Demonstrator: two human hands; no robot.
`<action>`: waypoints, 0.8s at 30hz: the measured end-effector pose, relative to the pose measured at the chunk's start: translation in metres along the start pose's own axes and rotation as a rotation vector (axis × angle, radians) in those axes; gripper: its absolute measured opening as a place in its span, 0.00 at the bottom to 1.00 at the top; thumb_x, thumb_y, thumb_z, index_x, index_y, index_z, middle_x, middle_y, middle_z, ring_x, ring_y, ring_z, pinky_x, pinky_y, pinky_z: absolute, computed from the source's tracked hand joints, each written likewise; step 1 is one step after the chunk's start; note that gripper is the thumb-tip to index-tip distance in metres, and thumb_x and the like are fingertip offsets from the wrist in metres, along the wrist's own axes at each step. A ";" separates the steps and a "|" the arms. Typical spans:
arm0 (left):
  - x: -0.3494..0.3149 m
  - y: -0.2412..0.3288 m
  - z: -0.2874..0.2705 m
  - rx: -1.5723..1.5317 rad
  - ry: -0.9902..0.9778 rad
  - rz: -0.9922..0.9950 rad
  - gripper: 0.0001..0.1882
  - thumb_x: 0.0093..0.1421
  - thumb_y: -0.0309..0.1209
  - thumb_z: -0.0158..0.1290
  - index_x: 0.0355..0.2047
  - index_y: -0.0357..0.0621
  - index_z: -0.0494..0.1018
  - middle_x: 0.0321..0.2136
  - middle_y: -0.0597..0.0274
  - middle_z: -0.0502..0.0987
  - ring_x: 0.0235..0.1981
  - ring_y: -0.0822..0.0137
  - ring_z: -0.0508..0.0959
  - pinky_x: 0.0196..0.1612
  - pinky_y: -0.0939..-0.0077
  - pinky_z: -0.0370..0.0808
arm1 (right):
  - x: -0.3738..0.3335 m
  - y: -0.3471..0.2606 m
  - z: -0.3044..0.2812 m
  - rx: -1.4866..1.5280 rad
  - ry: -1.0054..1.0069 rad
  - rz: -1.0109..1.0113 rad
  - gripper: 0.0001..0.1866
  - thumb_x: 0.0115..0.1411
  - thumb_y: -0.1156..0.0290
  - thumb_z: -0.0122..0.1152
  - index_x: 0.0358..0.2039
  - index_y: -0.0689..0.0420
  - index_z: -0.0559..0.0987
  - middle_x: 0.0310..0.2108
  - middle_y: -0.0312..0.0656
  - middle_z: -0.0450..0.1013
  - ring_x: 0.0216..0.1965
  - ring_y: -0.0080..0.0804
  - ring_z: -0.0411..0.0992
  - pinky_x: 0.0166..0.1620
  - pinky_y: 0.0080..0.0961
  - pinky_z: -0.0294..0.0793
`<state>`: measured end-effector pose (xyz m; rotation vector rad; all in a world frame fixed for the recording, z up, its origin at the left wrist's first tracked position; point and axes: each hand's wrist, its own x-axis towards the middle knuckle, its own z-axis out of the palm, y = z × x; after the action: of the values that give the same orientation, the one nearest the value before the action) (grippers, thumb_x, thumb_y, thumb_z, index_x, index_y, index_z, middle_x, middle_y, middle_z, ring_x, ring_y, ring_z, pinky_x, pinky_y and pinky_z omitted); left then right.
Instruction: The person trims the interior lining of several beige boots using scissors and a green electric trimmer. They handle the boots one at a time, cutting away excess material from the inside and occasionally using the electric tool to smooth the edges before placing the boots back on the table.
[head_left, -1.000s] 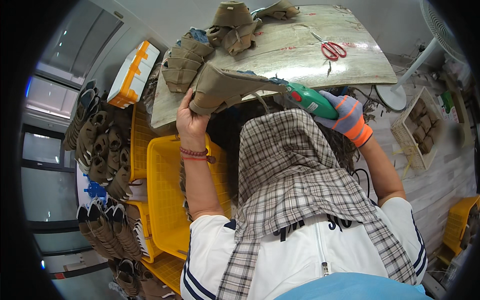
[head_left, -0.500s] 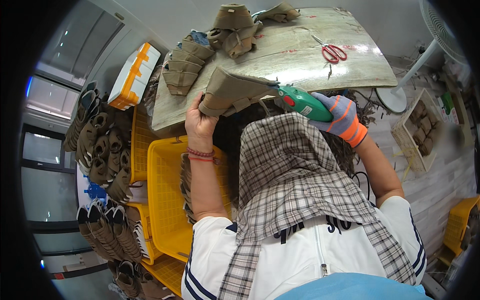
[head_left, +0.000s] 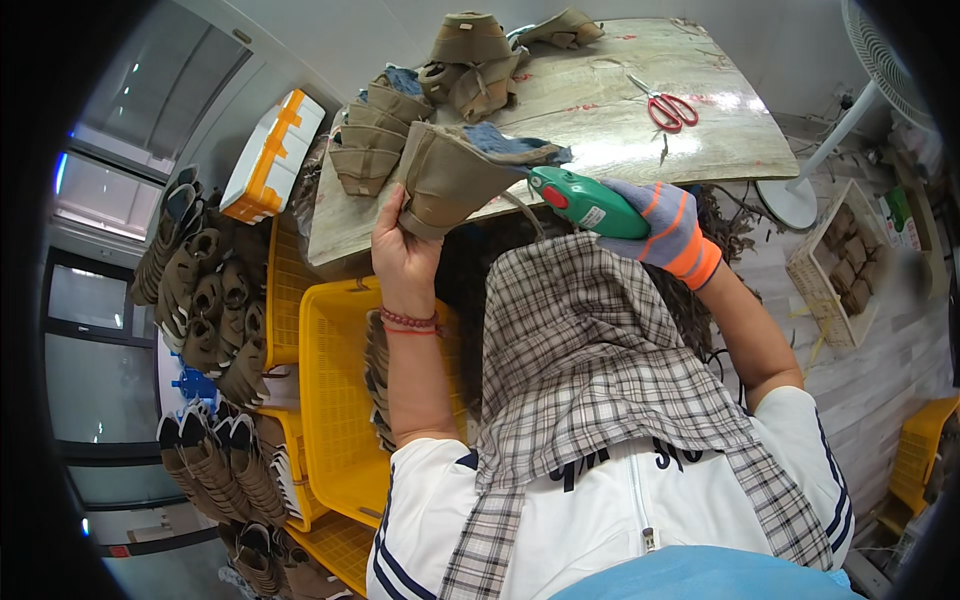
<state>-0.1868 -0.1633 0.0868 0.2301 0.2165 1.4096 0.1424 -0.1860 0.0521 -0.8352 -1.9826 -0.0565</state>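
A tan fabric shoe upper [head_left: 448,182] with a bluish lining is held up over the table's near edge. My bare left hand [head_left: 405,225] grips its left end, the thumb pressed to the side. In my right hand [head_left: 660,225], gloved in grey and orange, is a green electric cutter [head_left: 590,203] with a red button. The cutter's narrow tip meets the right part of the upper, just under the lining edge; the blade itself is too small to make out. A thin strip hangs below the tip.
On the wooden table [head_left: 600,95] lie red-handled scissors [head_left: 670,110] and stacked tan uppers [head_left: 365,150]. Yellow crates [head_left: 340,440] and many more shoe uppers [head_left: 205,300] stand at left. To the right are a white fan [head_left: 820,160] and a cream basket [head_left: 815,285] of brown pieces.
The upper has tilted so its blue lining shows more. My right hand has moved the cutter left along it, and a thin strip now hangs beneath the tip.
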 end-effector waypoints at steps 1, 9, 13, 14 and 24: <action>0.000 -0.001 0.001 0.031 -0.031 0.022 0.17 0.63 0.26 0.43 0.51 0.33 0.63 0.51 0.47 0.68 0.54 0.54 0.68 0.57 0.52 0.64 | 0.001 0.000 0.002 0.011 -0.002 0.003 0.31 0.34 0.59 0.74 0.42 0.53 0.77 0.18 0.40 0.71 0.16 0.36 0.69 0.22 0.25 0.69; -0.005 -0.018 0.013 0.309 -0.159 0.295 0.21 0.59 0.20 0.46 0.54 0.38 0.63 0.51 0.53 0.69 0.51 0.58 0.70 0.56 0.58 0.68 | 0.016 -0.014 0.009 0.133 -0.016 0.104 0.29 0.37 0.60 0.73 0.43 0.54 0.77 0.23 0.42 0.75 0.21 0.37 0.74 0.28 0.24 0.74; 0.001 -0.023 0.011 0.497 -0.211 0.335 0.21 0.57 0.18 0.48 0.52 0.39 0.65 0.49 0.57 0.71 0.50 0.62 0.72 0.54 0.64 0.69 | 0.015 -0.014 0.016 0.253 -0.124 0.320 0.30 0.39 0.60 0.72 0.45 0.56 0.76 0.26 0.44 0.76 0.25 0.33 0.76 0.32 0.22 0.75; 0.006 -0.021 0.002 0.554 -0.220 0.332 0.20 0.57 0.18 0.48 0.52 0.39 0.66 0.48 0.57 0.72 0.49 0.63 0.72 0.53 0.65 0.69 | 0.013 -0.013 0.019 0.305 -0.107 0.362 0.30 0.40 0.59 0.72 0.45 0.56 0.76 0.26 0.44 0.77 0.25 0.31 0.76 0.33 0.22 0.75; 0.029 0.008 -0.031 1.291 -0.143 0.344 0.14 0.57 0.20 0.51 0.45 0.33 0.71 0.41 0.60 0.76 0.39 0.70 0.76 0.45 0.78 0.71 | -0.014 0.103 0.002 -0.367 -0.205 0.820 0.37 0.46 0.37 0.58 0.49 0.51 0.71 0.31 0.46 0.77 0.33 0.44 0.76 0.37 0.34 0.74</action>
<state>-0.1991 -0.1322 0.0586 1.4726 0.9915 1.3940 0.2044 -0.1132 0.0105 -1.8987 -1.6877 0.1531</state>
